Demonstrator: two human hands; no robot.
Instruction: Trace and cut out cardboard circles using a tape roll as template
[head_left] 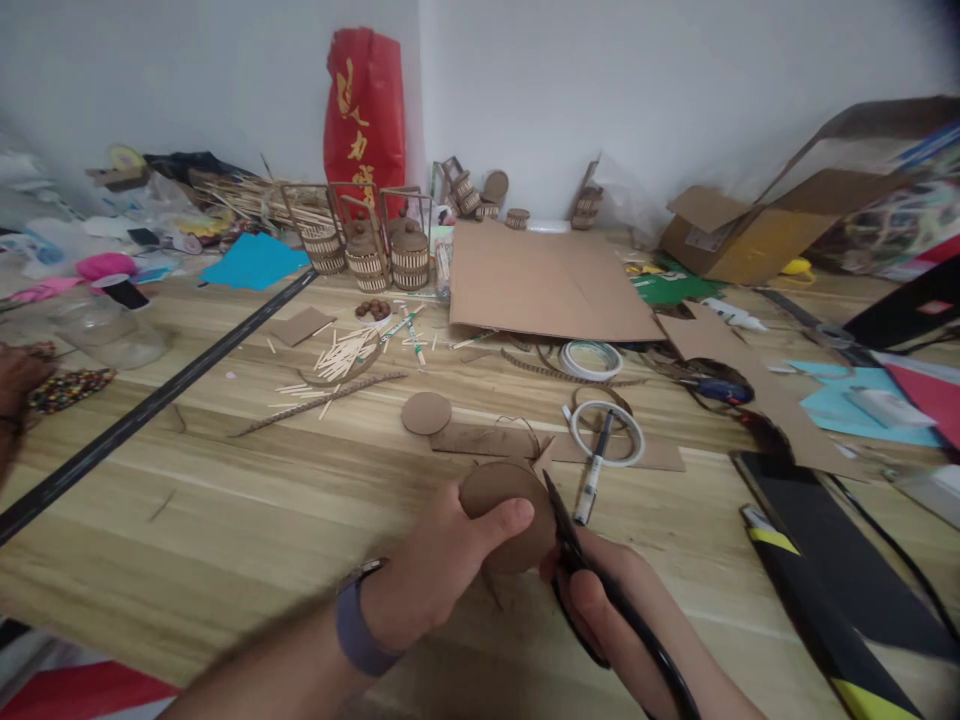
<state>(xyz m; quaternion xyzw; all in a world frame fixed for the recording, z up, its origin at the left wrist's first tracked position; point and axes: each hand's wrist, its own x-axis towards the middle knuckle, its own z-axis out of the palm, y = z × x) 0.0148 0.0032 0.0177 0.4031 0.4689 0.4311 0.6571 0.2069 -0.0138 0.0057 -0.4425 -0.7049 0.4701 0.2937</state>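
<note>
My left hand (442,560) grips a round cardboard disc (506,545), its thumb lying across the top. Black-handled scissors (574,550) are in my right hand (607,610), their blades against the disc's right edge. A pointed scrap of cardboard stands out at the blade tips. Just beyond lies a smaller cardboard disc (426,412), beside a long cardboard strip (637,450). On that strip rest a roll of white tape (574,430) and a marker pen (596,475).
Loose matchsticks (349,355) and a large cardboard sheet (547,280) lie farther back. Small lidded baskets (409,255) stand before a red bag (364,120). An open cardboard box (750,230) is at back right. Another person's hand (22,370) shows at far left near beads (71,388).
</note>
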